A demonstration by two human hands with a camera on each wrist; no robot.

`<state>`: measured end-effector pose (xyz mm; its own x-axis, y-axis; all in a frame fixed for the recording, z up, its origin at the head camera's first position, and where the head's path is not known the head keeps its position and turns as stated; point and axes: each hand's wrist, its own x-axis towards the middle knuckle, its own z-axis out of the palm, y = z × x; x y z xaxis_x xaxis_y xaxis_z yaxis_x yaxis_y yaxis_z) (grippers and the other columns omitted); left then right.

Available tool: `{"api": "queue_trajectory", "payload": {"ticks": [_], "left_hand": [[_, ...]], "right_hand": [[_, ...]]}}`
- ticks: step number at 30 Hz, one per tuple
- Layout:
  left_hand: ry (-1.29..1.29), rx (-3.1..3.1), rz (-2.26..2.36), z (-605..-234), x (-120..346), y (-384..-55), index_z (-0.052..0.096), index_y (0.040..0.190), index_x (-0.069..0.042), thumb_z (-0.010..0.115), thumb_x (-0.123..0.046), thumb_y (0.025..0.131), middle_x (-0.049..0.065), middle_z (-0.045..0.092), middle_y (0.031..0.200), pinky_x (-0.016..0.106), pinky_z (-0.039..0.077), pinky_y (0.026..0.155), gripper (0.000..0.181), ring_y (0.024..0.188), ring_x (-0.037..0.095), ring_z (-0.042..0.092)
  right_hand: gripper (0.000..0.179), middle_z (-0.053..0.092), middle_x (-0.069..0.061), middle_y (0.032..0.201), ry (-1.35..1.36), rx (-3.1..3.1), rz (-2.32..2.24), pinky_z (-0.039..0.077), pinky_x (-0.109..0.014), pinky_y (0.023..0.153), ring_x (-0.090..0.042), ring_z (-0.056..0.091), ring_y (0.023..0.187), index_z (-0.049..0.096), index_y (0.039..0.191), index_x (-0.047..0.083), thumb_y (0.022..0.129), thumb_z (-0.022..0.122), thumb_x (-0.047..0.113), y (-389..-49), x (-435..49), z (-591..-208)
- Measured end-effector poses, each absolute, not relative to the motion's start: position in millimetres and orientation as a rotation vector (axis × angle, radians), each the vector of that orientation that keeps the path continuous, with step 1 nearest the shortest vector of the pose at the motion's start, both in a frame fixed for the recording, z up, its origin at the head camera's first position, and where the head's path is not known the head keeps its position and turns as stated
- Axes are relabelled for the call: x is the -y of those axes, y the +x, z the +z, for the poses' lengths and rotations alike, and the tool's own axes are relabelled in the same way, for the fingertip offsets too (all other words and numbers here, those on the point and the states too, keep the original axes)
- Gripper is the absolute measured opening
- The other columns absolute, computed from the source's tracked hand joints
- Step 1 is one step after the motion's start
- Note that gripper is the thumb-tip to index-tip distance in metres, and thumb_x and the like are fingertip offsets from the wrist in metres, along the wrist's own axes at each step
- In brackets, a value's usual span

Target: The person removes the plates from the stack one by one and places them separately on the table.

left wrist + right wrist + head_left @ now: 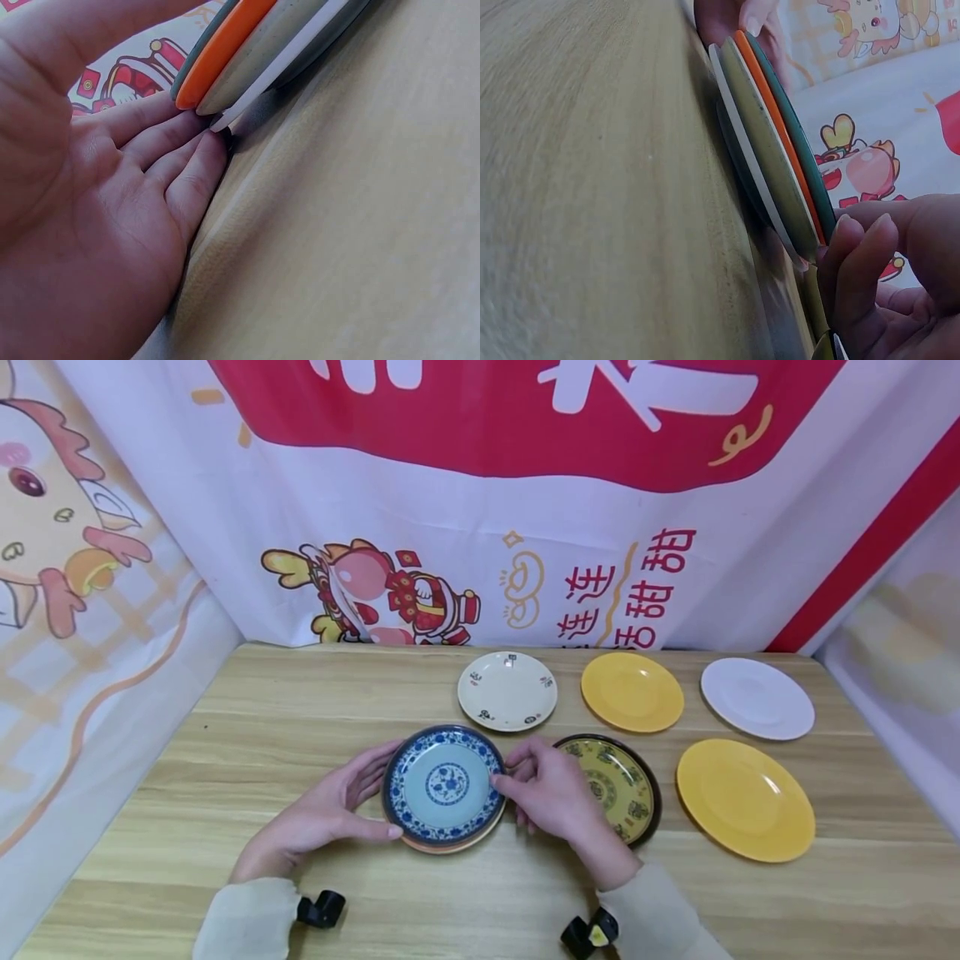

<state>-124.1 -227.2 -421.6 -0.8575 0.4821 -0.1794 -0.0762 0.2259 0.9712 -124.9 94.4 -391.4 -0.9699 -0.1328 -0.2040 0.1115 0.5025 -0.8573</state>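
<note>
A blue-and-white patterned plate with a dark rim tops a stack in the middle of the table. Beneath it, in the right wrist view, come an orange-edged plate, a beige plate and a white plate; a darker shape lies lowest. My left hand flanks the stack, its fairly straight fingers touching the edges and its thumb at the front left. With my right hand I pinch the patterned plate's right rim, thumb on top, other fingers at the stack's side.
An olive patterned plate lies right of the stack, partly behind my right hand. Behind stand a white decorated plate, a small yellow plate and a plain white plate. A larger yellow plate lies far right.
</note>
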Motion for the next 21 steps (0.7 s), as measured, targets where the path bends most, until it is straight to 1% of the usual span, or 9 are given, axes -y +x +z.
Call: {"api": "queue_trajectory", "payload": {"ticks": [12, 21], "left_hand": [[0.323, -2.045, 1.667, -419.2, 226.5, -124.6, 0.028, 0.171, -0.017, 0.093, -0.010, 0.080, 0.010, 0.024, 0.180, 0.061, 0.013, 0.135, 0.112, 0.167, 0.042, 0.019], [0.329, -2.052, 1.658, -419.9, 227.3, -125.0, 0.028, 0.170, -0.017, 0.093, -0.011, 0.081, 0.010, 0.025, 0.180, 0.061, 0.013, 0.135, 0.111, 0.167, 0.042, 0.019]], "right_hand": [[0.027, 0.072, -0.004, 0.081, -0.012, -2.508, -1.442, 0.058, -0.033, 0.044, -0.019, 0.065, 0.049, 0.066, 0.115, 0.008, 0.096, 0.081, 0.017, -124.4, -92.0, -392.3], [0.023, 0.074, -0.006, 0.085, 0.027, -2.445, -1.523, 0.062, -0.035, 0.049, -0.019, 0.068, 0.053, 0.066, 0.115, 0.007, 0.096, 0.079, 0.011, -124.7, -90.7, -392.4]]}}
